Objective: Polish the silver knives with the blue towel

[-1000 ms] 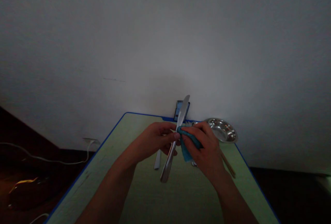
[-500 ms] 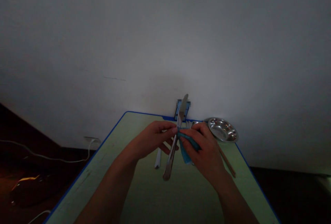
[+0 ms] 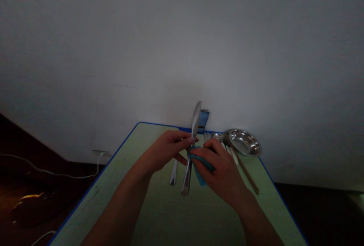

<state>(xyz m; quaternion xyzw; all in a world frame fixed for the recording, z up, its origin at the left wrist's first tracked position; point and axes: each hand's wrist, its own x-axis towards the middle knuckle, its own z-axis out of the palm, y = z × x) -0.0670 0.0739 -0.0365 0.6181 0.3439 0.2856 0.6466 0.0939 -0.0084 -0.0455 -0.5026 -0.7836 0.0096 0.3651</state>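
Note:
A metal table knife (image 3: 196,119) is held up over the table, blade pointing away from me and handle toward me. My left hand (image 3: 167,150) pinches it near the base of the blade between thumb and fingers. In my right hand (image 3: 220,166) is a blue cloth (image 3: 201,174), pressed around the knife's handle just below my left fingertips. Beneath my left hand lies another piece of metal cutlery (image 3: 173,174), its upper end hidden by the fingers.
A phone (image 3: 203,120) leans against the wall at the table's (image 3: 113,189) back edge. To the right lie a fork (image 3: 206,137), a spoon (image 3: 217,137), white-handled utensils (image 3: 231,153), wooden chopsticks (image 3: 247,173) and a steel bowl (image 3: 245,142). A white cable (image 3: 71,177) runs at the left.
The cloth and my right hand have slid down the knife toward its handle end. The knife has turned, showing more of the blade's flat side, and its tip has shifted left.

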